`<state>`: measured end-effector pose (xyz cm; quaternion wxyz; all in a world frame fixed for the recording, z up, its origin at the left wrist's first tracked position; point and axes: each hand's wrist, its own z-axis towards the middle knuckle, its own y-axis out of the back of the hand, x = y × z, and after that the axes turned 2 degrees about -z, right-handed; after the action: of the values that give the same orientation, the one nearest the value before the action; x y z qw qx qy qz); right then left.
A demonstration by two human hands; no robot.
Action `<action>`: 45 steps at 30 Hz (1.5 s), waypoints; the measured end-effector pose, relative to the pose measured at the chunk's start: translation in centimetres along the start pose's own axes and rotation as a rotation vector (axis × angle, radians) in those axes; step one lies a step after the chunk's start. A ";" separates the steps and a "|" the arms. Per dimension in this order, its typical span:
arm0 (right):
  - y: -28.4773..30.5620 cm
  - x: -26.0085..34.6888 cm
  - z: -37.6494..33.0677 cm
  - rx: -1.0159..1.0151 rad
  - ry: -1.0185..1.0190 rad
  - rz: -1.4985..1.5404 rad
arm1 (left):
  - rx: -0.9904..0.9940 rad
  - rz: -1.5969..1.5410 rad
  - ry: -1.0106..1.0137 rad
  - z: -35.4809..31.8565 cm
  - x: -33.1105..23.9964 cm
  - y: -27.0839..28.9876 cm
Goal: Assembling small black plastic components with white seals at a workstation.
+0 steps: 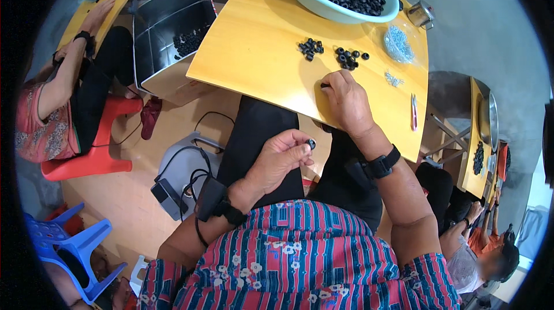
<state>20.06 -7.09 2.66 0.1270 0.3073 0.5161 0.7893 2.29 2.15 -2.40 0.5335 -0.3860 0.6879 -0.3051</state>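
Note:
My left hand [283,157] is raised over my lap and pinches a small black ring [311,144] between thumb and fingertips. My right hand [346,102] lies on the yellow table [254,56], its fingertips on a small dark piece [325,85] near the front edge. Two small heaps of black rings [310,49] and black rings [349,58] lie just beyond that hand. A pale green bowl [323,7] full of black rings stands at the far side.
A clear bag of small metal parts [398,43] and red-handled snips [414,111] lie at the table's right. A metal bin [167,33] with black rings stands to the left. One person sits on a red stool [95,148] at left, another at lower right. A blue chair [69,246] stands nearby.

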 end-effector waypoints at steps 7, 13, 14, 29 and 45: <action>0.1 -0.5 -2.4 -0.013 0.013 0.065 | 0.002 0.049 -0.010 0.5 -0.1 0.3; 0.2 -0.4 -4.6 0.027 -0.106 0.403 | 0.026 0.109 -0.036 0.7 0.0 0.7; 0.6 0.1 -4.9 0.076 -0.230 0.573 | 0.029 0.127 -0.032 0.6 -0.3 0.7; 3.6 4.1 -8.0 0.255 -0.518 1.000 | 0.071 0.402 -0.134 0.1 -0.5 0.1; 3.2 4.2 -7.8 0.246 -0.509 1.021 | 0.075 0.464 -0.169 0.6 -0.5 0.4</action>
<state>12.39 -12.05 4.82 -0.1861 0.7095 0.3439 0.5862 2.90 2.76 -2.64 0.6588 -0.2219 0.6994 -0.1665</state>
